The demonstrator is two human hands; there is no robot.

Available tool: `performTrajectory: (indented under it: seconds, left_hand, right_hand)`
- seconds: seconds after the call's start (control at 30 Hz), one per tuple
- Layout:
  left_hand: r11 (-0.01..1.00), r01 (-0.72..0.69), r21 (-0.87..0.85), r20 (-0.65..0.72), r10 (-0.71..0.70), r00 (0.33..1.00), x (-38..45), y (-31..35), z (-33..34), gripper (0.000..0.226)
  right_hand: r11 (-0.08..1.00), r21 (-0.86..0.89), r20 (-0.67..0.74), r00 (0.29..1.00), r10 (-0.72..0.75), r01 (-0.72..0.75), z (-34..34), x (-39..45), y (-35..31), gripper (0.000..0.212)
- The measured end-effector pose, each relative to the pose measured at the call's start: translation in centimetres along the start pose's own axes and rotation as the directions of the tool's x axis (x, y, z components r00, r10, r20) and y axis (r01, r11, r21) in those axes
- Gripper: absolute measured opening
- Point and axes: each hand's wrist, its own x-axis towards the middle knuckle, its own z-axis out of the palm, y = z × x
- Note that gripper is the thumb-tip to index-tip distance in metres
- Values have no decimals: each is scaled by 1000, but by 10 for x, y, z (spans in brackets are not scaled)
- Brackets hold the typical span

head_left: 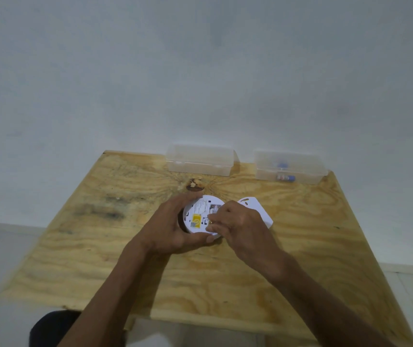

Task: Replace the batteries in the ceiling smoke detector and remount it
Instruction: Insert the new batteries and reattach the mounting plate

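Head view: my left hand grips the smoke detector mid-surface; my right hand pinches inside its battery bay. Mounting plate lies just right. Swapping underway, I judge; remounting remains.

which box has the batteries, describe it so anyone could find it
Start at the far edge of the plywood table, by the wall, where two clear plastic boxes sit. It is the right box. Unlike the left box, it shows small blue-tipped cylinders inside.
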Motion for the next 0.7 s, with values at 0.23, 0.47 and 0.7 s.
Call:
performTrajectory:
  seconds: [0.23, 0.47, 0.7]
  left_hand:
    - [1000, -10, -16, 0, 10, 1000, 2, -2, 0, 81]
    - [997, -62, -52, -48, 60, 997, 3, 3, 2, 68]
    - [990, -128, -64, -90, 122, 988, 5, 11, 5, 65]
  right_hand:
    - [994, 62, 50, 995, 82, -85, -2, 8, 8, 17]
    - [986, -3, 112, 980, 165, -166, -4, 12, 10, 22]
    - [960, -185, 191, 950, 247, -212, -12, 14, 0, 32]
